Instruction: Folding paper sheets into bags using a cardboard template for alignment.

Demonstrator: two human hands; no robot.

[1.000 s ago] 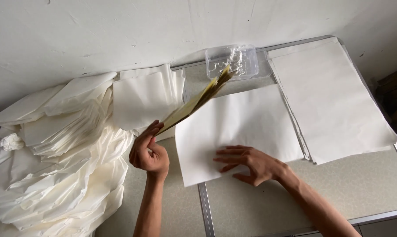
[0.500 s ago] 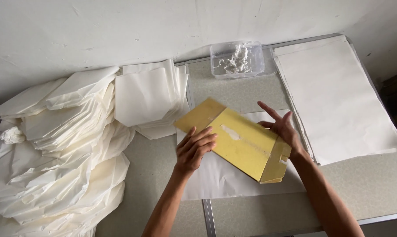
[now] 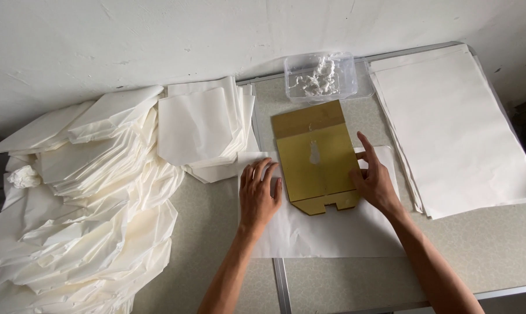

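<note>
Our left hand [image 3: 259,195] and right hand [image 3: 374,179] lie flat and open, holding nothing, one pressing each side of the yellow card [image 3: 315,157], which lies between them on the white paper [image 3: 327,232].

Both forearms are bare, with no sleeves showing. The left hand [image 3: 259,196] and right hand [image 3: 374,180] wear no gloves. No rings or watch show.

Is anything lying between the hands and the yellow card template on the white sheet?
Nothing visible. The left hand and the right hand each rest at a side edge of the yellow card template, which lies flat on the white sheet.
</note>
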